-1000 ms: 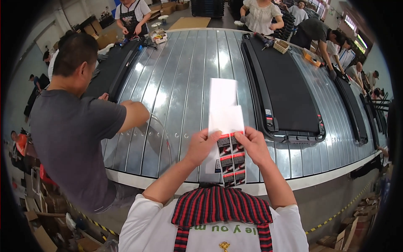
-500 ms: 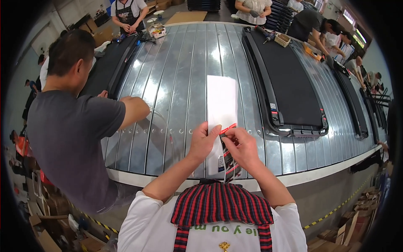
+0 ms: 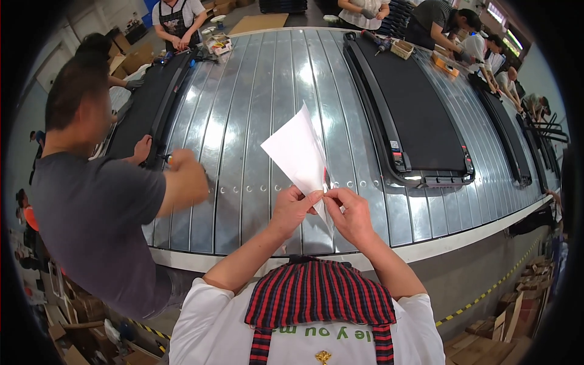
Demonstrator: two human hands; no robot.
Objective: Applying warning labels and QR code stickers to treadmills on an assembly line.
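Note:
A white sheet of stickers (image 3: 296, 149) is held up over the near side of the table, its plain back mostly facing me and its top leaning left. A thin strip of red and dark print shows along its right edge. My left hand (image 3: 291, 210) is closed on the sheet's lower part, thumb on top. Right beside it, my right hand (image 3: 351, 213) pinches the sheet's right edge, with the fingertips of both hands almost touching. Whether a single sticker is between the right fingertips is too small to tell.
The slatted metal table (image 3: 243, 140) carries a black treadmill-like deck (image 3: 410, 109) to the right and another dark deck (image 3: 137, 115) at left. Close on my left, a co-worker in a dark shirt (image 3: 97, 213) holds a small tool. Small boxes (image 3: 219, 44) and other workers line the far side.
The sheet has turned and tipped left, so its printed side is mostly hidden now. Both hands stay near the same spot. The co-worker's arm has shifted, and a tool shows in the hand.

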